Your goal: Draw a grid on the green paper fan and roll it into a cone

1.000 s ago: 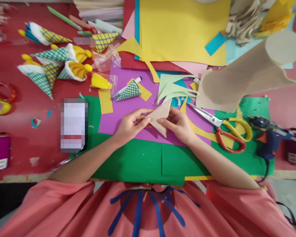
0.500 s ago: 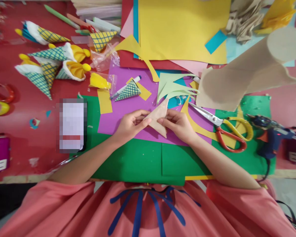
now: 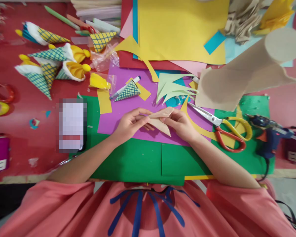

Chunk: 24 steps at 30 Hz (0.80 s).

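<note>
Both hands hold a small tan paper triangle [image 3: 160, 120] above a purple sheet [image 3: 128, 108]. My left hand [image 3: 130, 124] pinches its left corner with thumb and fingers. My right hand [image 3: 181, 124] grips its right side, and the top flap is bent over toward the lower half. A green sheet [image 3: 138, 161] lies under my forearms.
Red-and-yellow scissors [image 3: 224, 128] and a blue glue gun [image 3: 268, 133] lie to the right. A tan paper roll [image 3: 246, 70] reaches in from the upper right. Patterned paper cones [image 3: 49, 62] sit at upper left, one cone [image 3: 127, 92] with a marker ahead. Yellow sheet [image 3: 180, 29] at the back.
The triangle's upper point has been folded down, so the piece now looks flatter and narrower. My hands have stayed in nearly the same place.
</note>
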Each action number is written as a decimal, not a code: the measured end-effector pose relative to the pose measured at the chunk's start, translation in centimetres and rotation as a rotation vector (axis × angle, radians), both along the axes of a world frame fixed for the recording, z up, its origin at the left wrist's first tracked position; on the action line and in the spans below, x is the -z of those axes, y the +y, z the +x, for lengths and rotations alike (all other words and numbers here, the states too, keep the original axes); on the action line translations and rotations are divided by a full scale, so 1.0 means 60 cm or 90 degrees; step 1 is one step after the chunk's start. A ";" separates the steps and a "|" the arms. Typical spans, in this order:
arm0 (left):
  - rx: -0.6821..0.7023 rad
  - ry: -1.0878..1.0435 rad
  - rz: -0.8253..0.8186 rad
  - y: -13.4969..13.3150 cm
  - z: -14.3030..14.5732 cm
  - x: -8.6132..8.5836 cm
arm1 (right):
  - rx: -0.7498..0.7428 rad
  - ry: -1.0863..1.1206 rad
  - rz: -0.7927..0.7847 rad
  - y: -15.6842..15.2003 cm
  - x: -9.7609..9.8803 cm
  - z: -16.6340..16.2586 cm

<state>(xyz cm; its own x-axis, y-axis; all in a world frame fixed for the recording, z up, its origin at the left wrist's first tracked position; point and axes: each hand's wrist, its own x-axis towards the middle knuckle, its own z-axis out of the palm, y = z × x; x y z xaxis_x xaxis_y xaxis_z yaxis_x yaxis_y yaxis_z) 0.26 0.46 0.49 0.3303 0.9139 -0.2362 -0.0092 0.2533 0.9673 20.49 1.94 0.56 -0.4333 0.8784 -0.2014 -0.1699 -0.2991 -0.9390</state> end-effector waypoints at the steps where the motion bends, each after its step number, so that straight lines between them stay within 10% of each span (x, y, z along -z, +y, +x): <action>1: -0.004 -0.009 -0.001 0.001 -0.001 0.000 | 0.004 -0.007 0.005 0.000 0.002 0.002; 24: -0.066 0.160 0.186 -0.005 -0.003 -0.002 | -0.047 0.009 0.041 -0.011 0.003 -0.003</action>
